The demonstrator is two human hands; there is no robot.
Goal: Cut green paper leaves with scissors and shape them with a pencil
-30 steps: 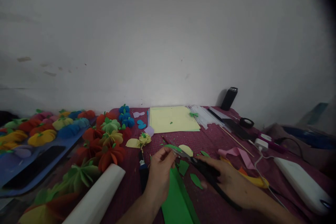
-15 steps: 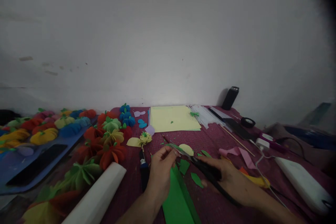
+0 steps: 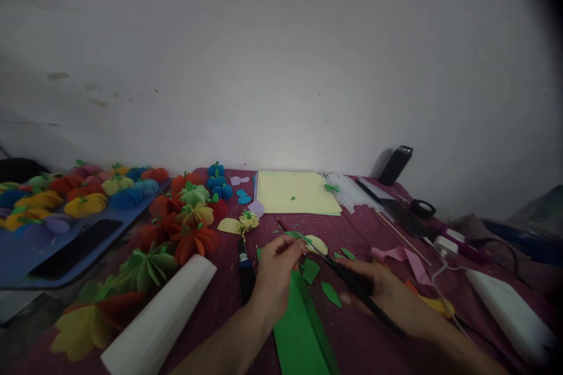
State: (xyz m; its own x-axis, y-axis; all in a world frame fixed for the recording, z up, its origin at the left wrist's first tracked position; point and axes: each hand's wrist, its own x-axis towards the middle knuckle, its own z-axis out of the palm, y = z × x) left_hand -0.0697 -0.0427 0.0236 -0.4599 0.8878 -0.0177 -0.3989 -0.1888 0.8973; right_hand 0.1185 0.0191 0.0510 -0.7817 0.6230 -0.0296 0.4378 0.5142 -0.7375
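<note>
Between the fingertips of my left hand (image 3: pixel 276 272) is a small green paper piece (image 3: pixel 295 235), pinched near the middle of the table. My right hand (image 3: pixel 391 299) grips black-handled scissors (image 3: pixel 358 286), whose blades point left and meet the paper at my left fingertips. Whether the blades are fully closed is hard to see. Below my left hand lies a folded strip of green paper (image 3: pixel 299 334). Leaf-shaped green cutouts (image 3: pixel 331 294) are scattered between the hands, and a pale yellow paper piece (image 3: pixel 317 244) lies just behind the scissor blades.
Colourful paper pumpkins (image 3: pixel 193 240) crowd the left, some on a blue board with a phone (image 3: pixel 75 249). A white roll (image 3: pixel 160 316) lies nearer me. Yellow sheets (image 3: pixel 299 193) rest by the wall. At right are a black can (image 3: pixel 396 165), black tape (image 3: pixel 422 208) and a white power bank (image 3: pixel 508 310).
The view has shifted slightly, so most things sit a little further right. The scissor handles look closer together. Both hands keep their hold.
</note>
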